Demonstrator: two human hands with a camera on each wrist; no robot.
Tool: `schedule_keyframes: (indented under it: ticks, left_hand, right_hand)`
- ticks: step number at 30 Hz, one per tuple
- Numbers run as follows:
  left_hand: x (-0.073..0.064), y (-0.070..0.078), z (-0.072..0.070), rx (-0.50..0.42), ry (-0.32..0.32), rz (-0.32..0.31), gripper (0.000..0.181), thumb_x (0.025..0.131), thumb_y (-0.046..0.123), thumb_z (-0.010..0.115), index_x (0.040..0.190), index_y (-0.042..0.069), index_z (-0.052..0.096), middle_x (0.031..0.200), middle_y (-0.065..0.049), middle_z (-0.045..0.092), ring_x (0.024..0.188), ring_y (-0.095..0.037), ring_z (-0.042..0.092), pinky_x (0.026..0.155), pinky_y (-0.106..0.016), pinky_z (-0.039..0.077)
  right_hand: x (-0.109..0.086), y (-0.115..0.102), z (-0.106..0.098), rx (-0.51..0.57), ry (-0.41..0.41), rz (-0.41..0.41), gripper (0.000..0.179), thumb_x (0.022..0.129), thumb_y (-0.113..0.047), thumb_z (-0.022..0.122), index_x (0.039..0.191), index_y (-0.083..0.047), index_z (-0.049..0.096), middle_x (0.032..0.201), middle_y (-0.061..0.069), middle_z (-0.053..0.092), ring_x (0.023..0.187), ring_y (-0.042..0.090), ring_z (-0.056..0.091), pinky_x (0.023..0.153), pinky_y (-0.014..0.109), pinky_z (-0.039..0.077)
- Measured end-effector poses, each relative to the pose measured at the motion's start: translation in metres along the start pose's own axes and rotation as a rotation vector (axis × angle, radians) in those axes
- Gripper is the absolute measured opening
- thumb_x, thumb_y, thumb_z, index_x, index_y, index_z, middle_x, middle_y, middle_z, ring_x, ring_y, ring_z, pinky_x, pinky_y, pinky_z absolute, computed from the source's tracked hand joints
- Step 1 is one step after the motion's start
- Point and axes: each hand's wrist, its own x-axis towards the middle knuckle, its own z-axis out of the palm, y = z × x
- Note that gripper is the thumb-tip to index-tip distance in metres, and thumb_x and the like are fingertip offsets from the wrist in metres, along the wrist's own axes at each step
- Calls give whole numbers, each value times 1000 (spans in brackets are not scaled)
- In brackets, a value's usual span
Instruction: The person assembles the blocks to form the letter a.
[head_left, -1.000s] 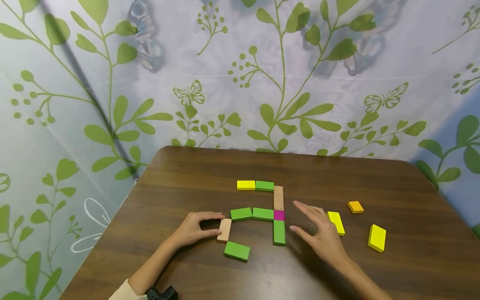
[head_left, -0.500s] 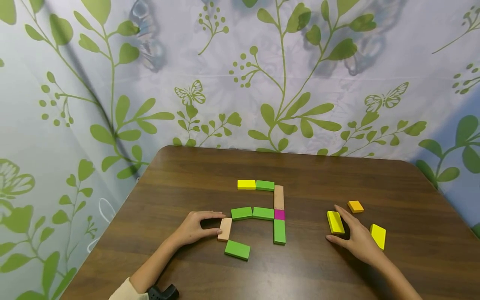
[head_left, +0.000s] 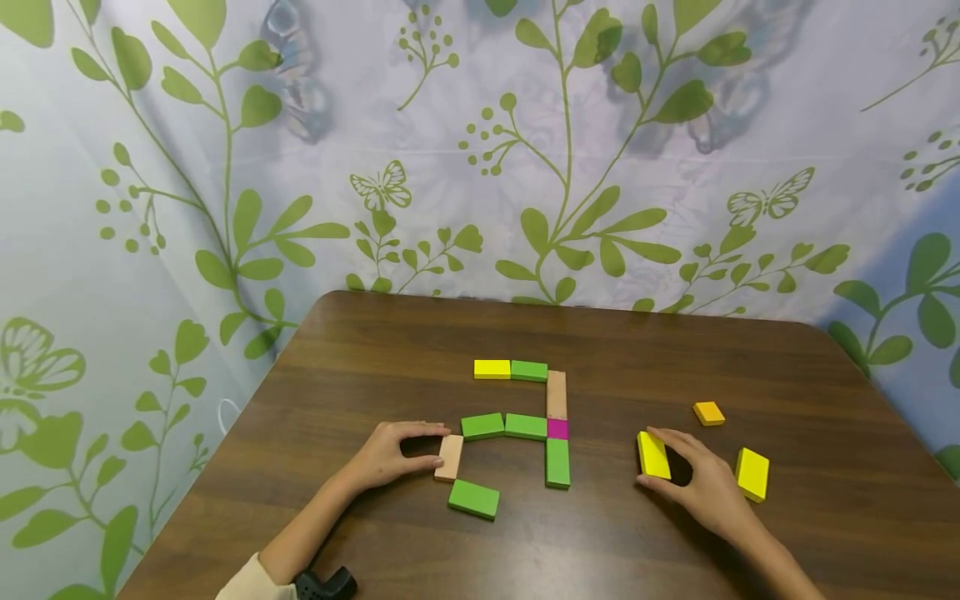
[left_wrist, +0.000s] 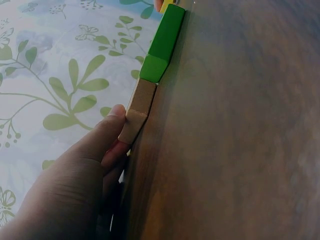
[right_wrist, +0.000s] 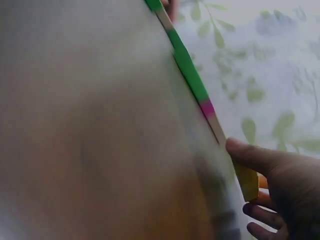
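Observation:
In the head view my left hand (head_left: pixel 390 460) pinches a tan wooden block (head_left: pixel 449 458) between thumb and fingers, flat on the table. A green block (head_left: pixel 474 500) touches its near end at an angle. Two more green blocks, the left one (head_left: pixel 483 427) and the right one (head_left: pixel 526 427), run rightward from its far end. On the right, my right hand (head_left: pixel 705 487) grips a yellow block (head_left: pixel 653 456) by its two ends. The right wrist view shows that yellow block (right_wrist: pixel 245 180) under the thumb; whether it touches the table I cannot tell.
A column of a tan block (head_left: pixel 557 395), a magenta block (head_left: pixel 557 429) and a green block (head_left: pixel 557 463) stands mid-table. From its top, green (head_left: pixel 529 371) and yellow (head_left: pixel 492 369) blocks extend left. Loose orange (head_left: pixel 708 413) and yellow (head_left: pixel 752 474) blocks lie right.
My right hand went right from beside the column, took hold of the yellow block and shifted it slightly left and nearer. My left hand stays on the tan block.

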Motion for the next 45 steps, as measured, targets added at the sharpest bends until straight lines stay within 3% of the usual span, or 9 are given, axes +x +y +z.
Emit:
schedule_keyframes:
  ticks: [6, 10, 15, 20, 23, 29, 34, 39, 45]
  left_hand:
    - [1, 0, 0, 1, -2, 0, 44, 80, 44, 69, 118, 23, 64, 117, 14, 60, 113, -12, 53, 95, -39, 43]
    - [2, 0, 0, 5, -2, 0, 44, 79, 44, 69, 118, 24, 64, 117, 14, 60, 114, -13, 53, 95, -39, 43]
    - [1, 0, 0, 9, -6, 0, 43, 80, 44, 69, 118, 24, 64, 117, 14, 60, 114, -12, 53, 95, -39, 42]
    - [0, 0, -1, 4, -4, -3, 44, 80, 44, 69, 118, 23, 65, 117, 14, 60, 114, -13, 53, 96, -39, 42]
    - [0, 0, -1, 6, -4, -6, 44, 80, 44, 69, 118, 23, 65, 117, 13, 60, 114, -13, 53, 96, -39, 42]
    - [-1, 0, 0, 2, -4, -13, 44, 79, 45, 69, 117, 24, 65, 117, 13, 60, 114, -13, 53, 95, -39, 42]
    - [0, 0, 0, -3, -6, -15, 44, 80, 45, 69, 118, 24, 65, 117, 14, 60, 113, -12, 53, 95, -39, 43]
    - [0, 0, 0, 2, -4, -12, 44, 80, 44, 69, 118, 24, 64, 117, 14, 60, 114, -12, 53, 95, -39, 43]
    - [0, 1, 1, 9, 0, -6, 44, 79, 44, 69, 118, 23, 65, 117, 13, 60, 113, -12, 53, 94, -38, 43]
  right_hand:
    - [-15, -35, 19, 5, 4, -62, 70, 64, -48, 79, 122, -14, 60, 118, 5, 58, 104, 30, 56, 79, 54, 47]
    - [-19, -44, 25, 17, -59, -94, 78, 63, -55, 77, 128, -16, 56, 120, 1, 56, 107, 23, 53, 81, 53, 47]
    - [-16, -32, 15, 137, -220, -134, 91, 65, -54, 76, 142, -24, 38, 136, -6, 44, 117, 17, 42, 85, 56, 42]
    - [-6, -17, 7, 253, -351, -243, 80, 75, -41, 74, 142, -19, 38, 141, -6, 39, 125, 11, 35, 95, 34, 39]
    - [0, -12, 6, 335, -433, -327, 75, 79, -33, 73, 142, -14, 38, 143, 2, 38, 129, 16, 32, 98, 26, 33]
    - [12, -6, 6, 398, -560, -448, 68, 82, -24, 72, 141, -11, 39, 144, 12, 34, 132, 26, 29, 100, 33, 34]
    - [14, -4, 9, 418, -549, -476, 59, 81, -22, 72, 135, -13, 48, 140, 10, 41, 130, 21, 32, 100, 29, 33]
    - [12, -5, 12, 454, -483, -461, 53, 77, -22, 76, 126, -14, 57, 130, 5, 49, 120, 16, 39, 96, 25, 33]
    - [9, -4, 16, 414, -399, -442, 50, 74, -26, 78, 120, -18, 62, 119, -2, 53, 108, 12, 45, 88, 25, 38]
